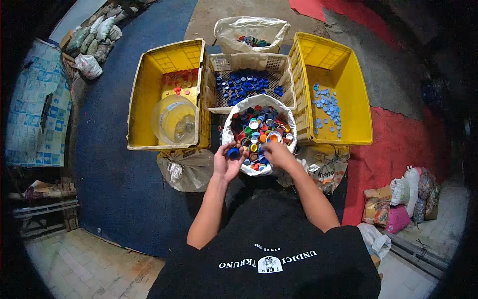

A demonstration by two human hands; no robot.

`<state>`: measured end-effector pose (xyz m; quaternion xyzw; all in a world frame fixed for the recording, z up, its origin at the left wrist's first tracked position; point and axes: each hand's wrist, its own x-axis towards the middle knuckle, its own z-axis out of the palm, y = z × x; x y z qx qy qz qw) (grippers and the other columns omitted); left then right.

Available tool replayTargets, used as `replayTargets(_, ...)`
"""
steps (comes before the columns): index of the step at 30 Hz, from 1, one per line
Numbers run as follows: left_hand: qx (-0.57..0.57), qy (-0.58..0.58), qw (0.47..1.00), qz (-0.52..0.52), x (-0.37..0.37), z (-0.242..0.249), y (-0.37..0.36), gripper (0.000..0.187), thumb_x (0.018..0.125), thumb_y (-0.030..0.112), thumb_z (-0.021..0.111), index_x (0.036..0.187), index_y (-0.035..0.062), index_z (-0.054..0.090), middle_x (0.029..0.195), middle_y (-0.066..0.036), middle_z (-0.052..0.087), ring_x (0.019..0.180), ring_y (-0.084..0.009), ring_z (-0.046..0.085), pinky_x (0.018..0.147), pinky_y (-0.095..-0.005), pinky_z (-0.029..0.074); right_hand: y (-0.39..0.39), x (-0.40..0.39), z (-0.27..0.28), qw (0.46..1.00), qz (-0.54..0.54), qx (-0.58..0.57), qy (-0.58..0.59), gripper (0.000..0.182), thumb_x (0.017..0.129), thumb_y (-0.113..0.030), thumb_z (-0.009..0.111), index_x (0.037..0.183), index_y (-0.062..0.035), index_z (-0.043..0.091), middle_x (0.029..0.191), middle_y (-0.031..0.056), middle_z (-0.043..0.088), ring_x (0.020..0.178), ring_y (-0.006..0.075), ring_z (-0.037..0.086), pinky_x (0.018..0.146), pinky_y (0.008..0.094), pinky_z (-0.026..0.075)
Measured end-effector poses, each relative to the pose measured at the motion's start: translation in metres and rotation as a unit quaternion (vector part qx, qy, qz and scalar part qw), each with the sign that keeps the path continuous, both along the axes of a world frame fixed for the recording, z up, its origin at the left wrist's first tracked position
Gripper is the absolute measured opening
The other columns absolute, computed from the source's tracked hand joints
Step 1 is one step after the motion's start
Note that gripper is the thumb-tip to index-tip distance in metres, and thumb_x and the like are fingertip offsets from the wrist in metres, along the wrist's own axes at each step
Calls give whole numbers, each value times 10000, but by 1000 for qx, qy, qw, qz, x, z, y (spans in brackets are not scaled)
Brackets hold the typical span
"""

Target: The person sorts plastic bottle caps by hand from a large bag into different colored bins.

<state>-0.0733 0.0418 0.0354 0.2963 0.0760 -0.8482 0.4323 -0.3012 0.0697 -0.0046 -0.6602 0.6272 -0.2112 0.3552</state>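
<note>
Dark blue bottle caps (233, 153) rest in my left hand (229, 163), palm up with the fingers curled around them, at the left rim of a white sack (228, 135). Mixed bottle caps (255, 134) in red, white, green, yellow, orange and blue fill this sack. My right hand (280, 156) is over the sack's right side, fingers bent down against the caps; what they pinch, if anything, is hidden. Behind the sack, a cream plastic crate (255, 62) holds many dark blue caps (244, 85).
The left yellow crate (135, 112) holds red caps and a large clear plastic container (174, 119). Light blue caps (326, 110) lie in the right yellow crate (358, 99). Another open sack (224, 30) stands behind. Tied bags (186, 169) sit below the crates; filled bags (398, 192) lie at right.
</note>
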Motion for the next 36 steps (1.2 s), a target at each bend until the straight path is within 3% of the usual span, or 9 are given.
replayTargets(1,4,-12,1000,11,5,-4,2,168,915,180,528,971,30,580,911,-115,594,865,-241,586,815,-375,517,5,-1,-18,991,70,69,91,247,814,-158,603,1042,-76,650,890,164,683,847,360,660,763,458,522)
replayTargets(3,4,-23,999,25,12,-7,4,177,912,190,530,972,31,578,911,-116,592,865,-243,584,821,-381,513,11,8,-24,984,12,100,149,225,785,-167,612,988,-73,640,879,176,682,849,374,659,744,479,527)
replayTargets(9,17,-32,998,57,20,-9,19,216,919,235,540,976,30,578,910,-119,588,857,-247,580,828,-385,505,4,23,-16,972,-52,31,228,264,833,-288,646,1049,-136,634,779,144,674,737,347,664,637,489,518)
replayTargets(15,-11,-12,1000,21,6,-8,24,314,947,296,513,1059,13,586,1025,-149,615,959,-281,600,873,-409,510,3,16,-40,969,13,-94,228,140,805,-241,644,904,-148,675,767,81,658,726,306,656,610,455,511)
replayTargets(20,7,4,1000,12,-3,-7,17,387,982,310,445,1154,-14,568,1115,-174,612,1012,-296,613,923,-406,509,5,14,4,989,-116,-91,10,223,827,-214,670,1012,-96,705,839,107,673,771,265,671,679,388,536)
replayTargets(23,5,14,1000,-9,-12,-15,16,354,989,274,443,1158,-10,570,1147,-174,598,1035,-296,604,924,-412,510,12,19,47,928,-214,100,-288,238,884,-143,671,1063,15,665,874,88,694,745,133,662,652,283,550)
replayTargets(31,29,-75,989,-128,-45,-16,1,317,973,244,471,1148,12,598,1140,-157,618,1035,-281,608,891,-495,515,13,26,26,899,-208,114,-369,216,869,-124,690,1021,27,671,880,84,695,759,115,651,693,278,554)
replayTargets(34,-123,-31,983,-135,-58,-10,-53,270,951,220,507,1088,2,588,1108,-176,620,1001,-284,621,809,-494,553,-33,16,39,936,-210,2,-283,220,869,-171,688,1000,6,691,887,66,697,800,91,626,715,280,526)
replayTargets(36,-158,-44,984,-69,-75,32,-95,352,951,284,517,1159,1,545,1028,-168,617,926,-265,626,791,-457,553,-80,8,51,852,-249,37,-459,274,898,-147,654,1114,20,639,907,72,674,801,159,648,719,296,542)
